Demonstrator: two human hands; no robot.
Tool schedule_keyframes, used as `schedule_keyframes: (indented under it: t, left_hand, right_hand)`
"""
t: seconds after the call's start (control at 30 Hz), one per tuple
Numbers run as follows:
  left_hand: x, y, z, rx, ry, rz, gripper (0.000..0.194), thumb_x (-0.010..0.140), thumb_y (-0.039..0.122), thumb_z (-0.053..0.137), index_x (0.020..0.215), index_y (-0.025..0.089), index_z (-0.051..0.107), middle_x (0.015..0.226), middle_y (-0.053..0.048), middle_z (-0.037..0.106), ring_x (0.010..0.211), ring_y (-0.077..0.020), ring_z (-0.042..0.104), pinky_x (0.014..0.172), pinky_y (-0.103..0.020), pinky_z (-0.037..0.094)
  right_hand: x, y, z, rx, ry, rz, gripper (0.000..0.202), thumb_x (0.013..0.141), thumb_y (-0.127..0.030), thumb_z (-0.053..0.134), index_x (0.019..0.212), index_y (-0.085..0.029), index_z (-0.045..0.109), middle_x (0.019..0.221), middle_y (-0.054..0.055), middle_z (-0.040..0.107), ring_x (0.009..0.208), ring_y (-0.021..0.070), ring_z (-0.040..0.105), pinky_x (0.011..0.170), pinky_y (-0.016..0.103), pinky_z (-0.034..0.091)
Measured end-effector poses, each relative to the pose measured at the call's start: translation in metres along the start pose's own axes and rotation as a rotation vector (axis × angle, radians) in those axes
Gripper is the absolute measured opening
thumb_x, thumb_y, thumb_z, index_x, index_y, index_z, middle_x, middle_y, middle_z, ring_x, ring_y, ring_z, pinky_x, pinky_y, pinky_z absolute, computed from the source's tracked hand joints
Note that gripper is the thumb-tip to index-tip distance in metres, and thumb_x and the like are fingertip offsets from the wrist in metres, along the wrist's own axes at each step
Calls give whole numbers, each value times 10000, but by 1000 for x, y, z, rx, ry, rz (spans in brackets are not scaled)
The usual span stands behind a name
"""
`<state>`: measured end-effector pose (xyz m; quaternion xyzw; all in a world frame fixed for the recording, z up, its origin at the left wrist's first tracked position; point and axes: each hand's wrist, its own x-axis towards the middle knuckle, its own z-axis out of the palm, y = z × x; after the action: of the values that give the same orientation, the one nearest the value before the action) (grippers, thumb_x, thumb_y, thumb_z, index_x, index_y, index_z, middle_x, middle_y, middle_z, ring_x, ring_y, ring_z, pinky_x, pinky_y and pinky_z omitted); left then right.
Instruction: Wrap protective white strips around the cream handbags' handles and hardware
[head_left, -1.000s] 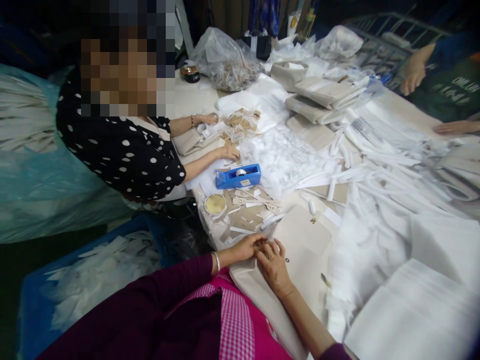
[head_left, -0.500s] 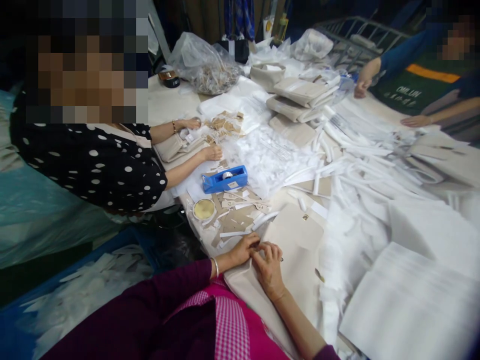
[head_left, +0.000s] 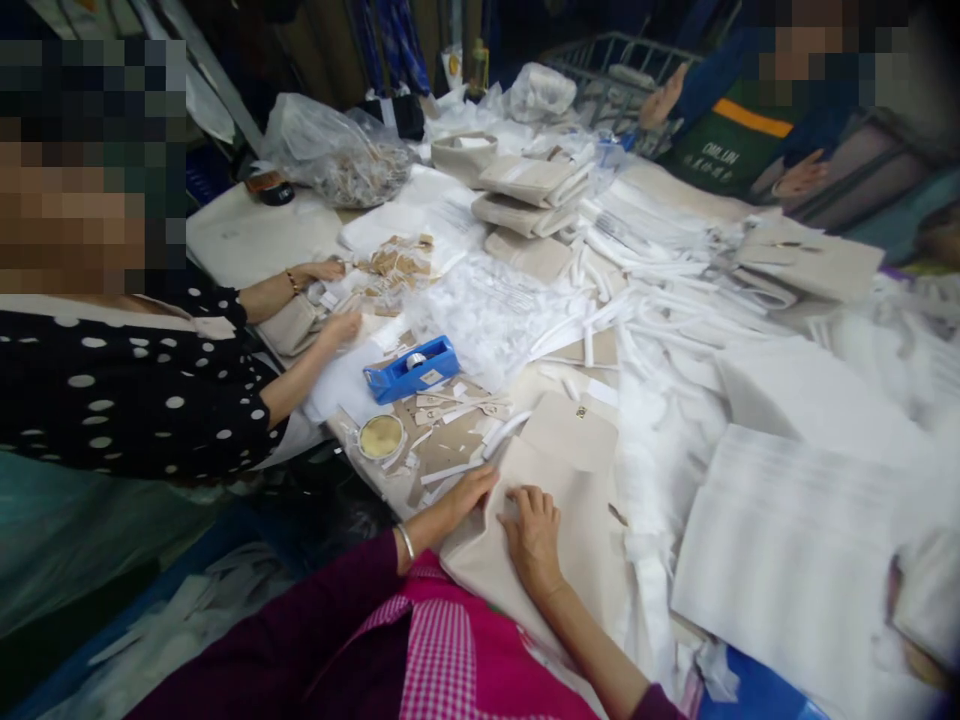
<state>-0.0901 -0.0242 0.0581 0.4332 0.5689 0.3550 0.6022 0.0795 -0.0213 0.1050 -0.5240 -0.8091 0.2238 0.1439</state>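
Note:
A cream fabric bag [head_left: 577, 500] with a flap and a small metal clasp [head_left: 580, 412] lies on the table in front of me. My left hand [head_left: 466, 494], with a bangle on the wrist, holds the bag's left edge with the fingertips. Just to its right, my right hand [head_left: 534, 532] presses down on the bag's face with the fingers slightly bent and nothing in it. The two hands are a few centimetres apart. Purple sleeves and a pink checked apron fill the bottom of the view.
A blue tape dispenser [head_left: 411, 368], a round tin [head_left: 381, 436] and loose paper strips lie beyond my hands. A person in a dotted top [head_left: 135, 390] works at the left. White sheets [head_left: 787, 540] lie at the right, folded bags [head_left: 529, 180] farther back, and another person's hand [head_left: 801, 176] at the far right.
My hands were touching, fingers together over a small spot on the bag; now they are apart, the right one flatter on the bag. The view has swung right.

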Motion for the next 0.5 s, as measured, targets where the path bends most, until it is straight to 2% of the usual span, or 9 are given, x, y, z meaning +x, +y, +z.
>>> schedule_keyframes:
  t: [0.13,0.17,0.23,0.3,0.37,0.43,0.5]
  left_hand:
    - [9,3,12,181,128,-41,435,738,206,564,1168,143,549,1186,-108,598,1145,-266,491,1037,-396,344]
    - [13,4,13,186,123,-40,426,734,191,553,1157,140,553,1171,-109,607,1127,-260,507,1021,-396,365]
    - [21,5,12,148,74,-40,407,727,174,534,1132,139,562,1111,-102,635,1058,-248,551,958,-387,425]
    - [31,4,8,95,12,-61,420,717,161,526,1135,133,556,1029,-91,661,981,-238,590,888,-377,472]
    - [42,3,5,153,-20,-96,425,709,140,533,1133,128,552,928,-75,677,915,-231,615,836,-370,499]
    - [51,4,4,317,-16,-111,385,719,131,564,1104,135,566,865,-65,674,891,-234,620,821,-374,506]
    - [57,7,7,477,-14,-92,312,764,170,599,1075,154,585,889,-70,664,906,-236,612,827,-384,506]
  right_hand:
    - [-7,4,-4,92,-4,3,355,814,-111,525,1156,-205,525,1139,112,535,1058,262,462,878,428,401]
    - [-10,7,-9,121,39,-2,415,812,-88,495,1210,-207,498,1201,123,510,1109,265,449,909,443,399]
    - [-21,18,-25,162,203,66,503,826,-90,438,1314,-210,419,1333,141,425,1224,274,387,979,486,368]
    - [-37,33,-41,230,387,273,517,850,-169,431,1363,-194,365,1377,160,386,1266,293,363,1006,522,348]
    - [-56,49,-52,429,457,558,527,842,-298,484,1342,-160,393,1318,186,456,1182,312,465,949,514,415]
    - [-71,60,-58,757,404,791,543,797,-392,553,1270,-136,476,1214,188,556,1051,304,571,869,470,484]
    - [-79,65,-60,1131,315,872,508,770,-431,599,1182,-137,556,1133,157,629,985,283,618,846,429,505]
